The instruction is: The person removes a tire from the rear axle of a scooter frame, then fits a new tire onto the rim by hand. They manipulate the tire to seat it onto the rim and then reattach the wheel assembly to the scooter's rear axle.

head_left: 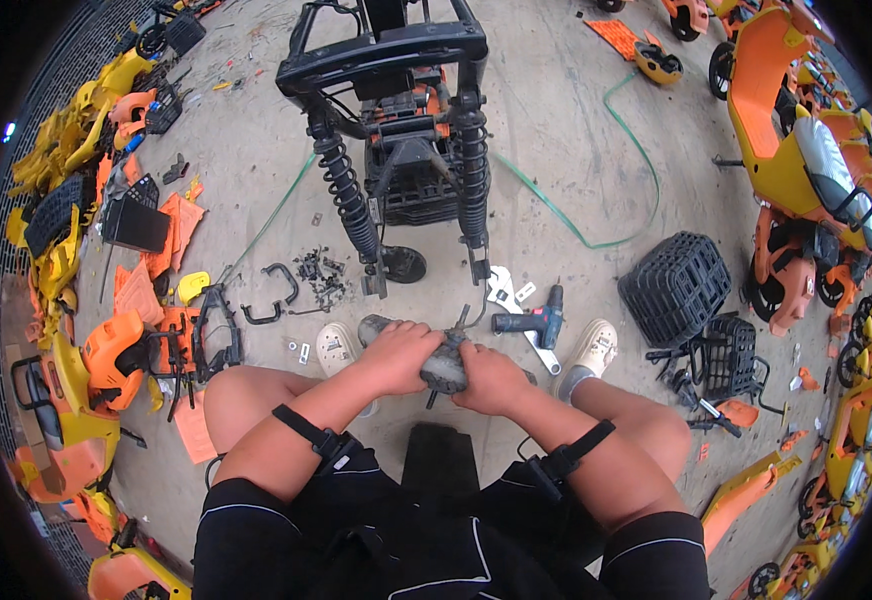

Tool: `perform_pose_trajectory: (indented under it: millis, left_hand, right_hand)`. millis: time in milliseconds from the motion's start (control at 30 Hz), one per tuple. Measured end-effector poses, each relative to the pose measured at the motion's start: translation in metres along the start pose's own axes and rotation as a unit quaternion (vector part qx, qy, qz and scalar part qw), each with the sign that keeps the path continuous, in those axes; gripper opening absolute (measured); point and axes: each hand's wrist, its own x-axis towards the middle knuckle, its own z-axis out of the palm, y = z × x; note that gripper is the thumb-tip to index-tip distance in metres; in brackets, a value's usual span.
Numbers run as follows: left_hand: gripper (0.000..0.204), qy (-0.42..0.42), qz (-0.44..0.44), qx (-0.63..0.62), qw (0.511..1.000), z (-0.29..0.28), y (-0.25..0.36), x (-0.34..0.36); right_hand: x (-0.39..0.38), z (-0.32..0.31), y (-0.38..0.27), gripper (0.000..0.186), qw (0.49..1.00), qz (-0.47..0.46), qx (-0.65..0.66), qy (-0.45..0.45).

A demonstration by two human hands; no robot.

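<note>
Between my knees is a dark, dusty wheel with a treaded tyre, seen nearly edge-on. A thin dark rod or cable sticks up from its middle. My left hand lies over the tyre from the left, fingers curled on it. From the right, my right hand grips it, the thumb near the middle; its other fingers are partly hidden. Just beyond stands a black scooter frame with two coil-spring shock absorbers, their lower ends above the floor. A cordless drill lies beyond my right hand.
A long silver-white metal tool lies under the drill. Loose screws and small parts are scattered left of the frame. A black plastic crate sits at right. Orange and yellow scooters and body panels line both sides. A green strap crosses the floor.
</note>
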Motion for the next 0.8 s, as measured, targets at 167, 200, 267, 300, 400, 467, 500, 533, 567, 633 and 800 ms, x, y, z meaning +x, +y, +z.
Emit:
perform_pose_trajectory:
  millis: [167,200,267,300,400,467,500,533,567,633,800]
  left_hand:
    - [0.07,0.003,-0.005,0.001,1.0,-0.003,0.002,-0.001]
    - [0.07,0.002,-0.007,0.0,1.0,-0.004,0.002,-0.002]
    - [0.07,0.004,-0.008,0.003,1.0,-0.003,0.001,-0.002]
    - [0.07,0.006,-0.008,0.004,1.0,-0.003,0.001,-0.002]
    - [0.075,-0.006,-0.007,-0.008,1.0,-0.002,-0.001,-0.001]
    - [0.075,-0.003,-0.006,-0.005,1.0,-0.001,-0.001,-0.001]
    - [0.075,-0.002,-0.005,-0.004,1.0,-0.001,-0.001,-0.002]
    - [0.074,0.0,-0.006,-0.003,1.0,-0.002,0.0,-0.002]
    - [0.072,0.003,-0.007,-0.001,1.0,-0.002,0.001,-0.002]
    - [0.071,0.006,-0.008,0.0,1.0,-0.002,0.001,-0.003]
    - [0.071,0.0,-0.008,0.002,1.0,0.0,0.001,-0.002]
  right_hand:
    - [-0.001,-0.006,-0.006,0.062,1.0,0.011,-0.002,-0.005]
    - [-0.001,-0.006,-0.007,0.062,1.0,0.013,-0.002,-0.007]
    - [0.0,-0.006,-0.007,0.062,1.0,0.013,-0.006,-0.01]
    - [0.0,-0.006,-0.008,0.062,1.0,0.013,-0.008,-0.012]
    - [0.0,-0.007,-0.008,0.063,1.0,0.012,-0.007,-0.015]
    - [0.0,-0.008,-0.009,0.063,1.0,0.014,-0.007,-0.017]
    - [0.0,-0.008,-0.009,0.063,1.0,0.014,-0.007,-0.017]
    - [0.0,-0.008,-0.009,0.063,1.0,0.014,-0.008,-0.017]
    - [0.0,-0.008,-0.01,0.063,1.0,0.014,-0.009,-0.016]
    - [-0.001,-0.008,-0.01,0.063,1.0,0.014,-0.011,-0.016]
    - [-0.002,-0.008,-0.01,0.063,1.0,0.016,-0.01,-0.018]
